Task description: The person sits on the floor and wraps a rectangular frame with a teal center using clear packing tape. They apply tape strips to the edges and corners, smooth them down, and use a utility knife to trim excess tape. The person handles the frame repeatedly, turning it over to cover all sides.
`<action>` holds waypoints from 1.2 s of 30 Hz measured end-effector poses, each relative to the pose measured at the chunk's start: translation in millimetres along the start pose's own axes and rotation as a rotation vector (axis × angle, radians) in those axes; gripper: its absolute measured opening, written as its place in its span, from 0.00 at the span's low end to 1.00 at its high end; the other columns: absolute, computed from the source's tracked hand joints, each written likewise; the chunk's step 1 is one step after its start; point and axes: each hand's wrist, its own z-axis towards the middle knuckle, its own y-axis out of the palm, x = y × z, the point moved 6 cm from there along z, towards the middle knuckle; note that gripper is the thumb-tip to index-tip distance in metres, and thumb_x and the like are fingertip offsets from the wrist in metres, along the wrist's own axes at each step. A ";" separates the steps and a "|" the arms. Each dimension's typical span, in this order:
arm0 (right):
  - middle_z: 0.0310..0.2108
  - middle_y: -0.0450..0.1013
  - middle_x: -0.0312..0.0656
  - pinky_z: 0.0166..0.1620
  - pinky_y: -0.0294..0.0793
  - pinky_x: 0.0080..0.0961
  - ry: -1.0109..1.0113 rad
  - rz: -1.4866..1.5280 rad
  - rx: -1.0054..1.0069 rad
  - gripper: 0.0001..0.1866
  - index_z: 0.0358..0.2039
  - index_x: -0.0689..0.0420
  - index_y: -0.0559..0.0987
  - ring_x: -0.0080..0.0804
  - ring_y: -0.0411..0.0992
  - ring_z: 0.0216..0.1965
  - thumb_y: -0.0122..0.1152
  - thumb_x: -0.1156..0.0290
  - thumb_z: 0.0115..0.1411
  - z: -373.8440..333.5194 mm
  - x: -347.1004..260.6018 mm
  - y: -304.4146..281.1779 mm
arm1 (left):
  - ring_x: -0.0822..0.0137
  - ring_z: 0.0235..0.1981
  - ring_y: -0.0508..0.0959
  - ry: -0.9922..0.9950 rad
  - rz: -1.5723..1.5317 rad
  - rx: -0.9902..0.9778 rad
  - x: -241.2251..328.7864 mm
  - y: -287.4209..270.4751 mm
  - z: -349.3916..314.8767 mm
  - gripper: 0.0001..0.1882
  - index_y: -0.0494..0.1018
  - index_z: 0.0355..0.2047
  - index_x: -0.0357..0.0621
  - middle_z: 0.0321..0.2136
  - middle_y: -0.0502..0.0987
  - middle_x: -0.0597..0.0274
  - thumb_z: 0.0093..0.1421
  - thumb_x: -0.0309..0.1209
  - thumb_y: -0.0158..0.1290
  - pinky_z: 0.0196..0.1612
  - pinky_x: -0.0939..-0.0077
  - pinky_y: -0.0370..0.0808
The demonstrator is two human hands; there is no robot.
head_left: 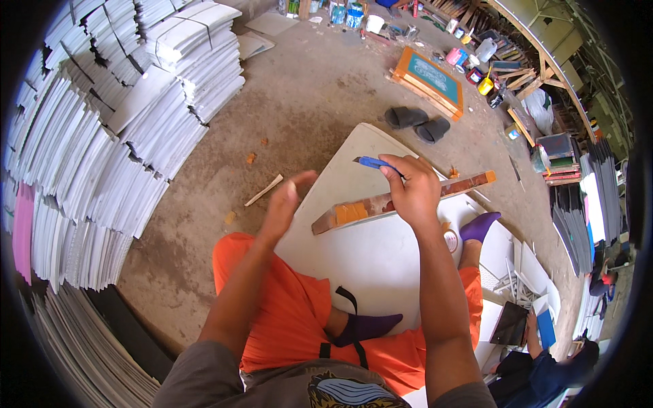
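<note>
My right hand (416, 190) is closed around a blue utility knife (374, 162), its tip pointing left. Below that hand lies a long worn wooden bar (382, 204) with orange patches, resting across a large white board (326, 238). Slightly blurred, my left hand (289, 204) is raised over the board's left edge, fingers stretched and nothing seen in them. A roll of tape (450, 240) sits on the board near my purple-socked foot (480, 226). By my other foot lies a black strip (347, 298).
Tall stacks of white sheets (81, 149) stand at left. Beyond the board are black slippers (416, 122) and an orange-framed screen (430, 81). Paint containers (354, 17) line the back. At lower right, another person (544, 374) works beside white strips (511, 280).
</note>
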 end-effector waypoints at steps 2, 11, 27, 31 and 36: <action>0.27 0.78 0.38 0.35 0.73 0.36 -0.018 0.009 0.016 0.08 0.39 0.51 0.87 0.40 0.72 0.30 0.69 0.68 0.58 2.9 -1.8 2.7 | 0.59 0.60 0.72 0.159 -0.079 -0.085 29.4 31.6 -9.3 0.38 0.68 0.62 0.33 0.55 0.76 0.50 0.72 0.58 0.40 0.65 0.61 0.64; 0.27 0.78 0.37 0.36 0.73 0.37 -0.001 -0.008 0.010 0.08 0.39 0.49 0.87 0.41 0.73 0.31 0.68 0.67 0.59 8.9 -5.9 5.2 | 0.67 0.45 0.81 -0.050 -0.308 -0.011 5.7 68.6 -16.5 0.35 0.72 0.57 0.31 0.48 0.80 0.54 0.73 0.55 0.41 0.49 0.75 0.76; 0.29 0.80 0.38 0.38 0.74 0.37 0.048 0.004 -0.021 0.09 0.40 0.49 0.87 0.43 0.75 0.34 0.68 0.63 0.60 13.3 -0.2 7.7 | 0.75 0.20 0.74 -0.165 0.248 0.208 85.3 72.3 9.7 0.20 0.82 0.29 0.30 0.17 0.78 0.58 0.64 0.41 0.61 0.25 0.75 0.71; 0.28 0.79 0.39 0.39 0.74 0.38 0.035 0.007 -0.016 0.10 0.40 0.48 0.87 0.43 0.75 0.34 0.68 0.62 0.60 14.6 -1.5 10.1 | 0.75 0.18 0.71 -0.248 0.265 0.160 73.3 62.3 14.0 0.23 0.82 0.29 0.29 0.14 0.76 0.55 0.64 0.43 0.59 0.24 0.73 0.70; 0.29 0.79 0.39 0.39 0.74 0.39 0.047 0.012 -0.028 0.09 0.40 0.48 0.87 0.44 0.75 0.35 0.67 0.63 0.60 14.0 1.2 10.3 | 0.74 0.20 0.71 -0.420 0.393 0.076 78.5 55.6 20.3 0.28 0.81 0.29 0.29 0.14 0.73 0.58 0.69 0.47 0.54 0.27 0.73 0.70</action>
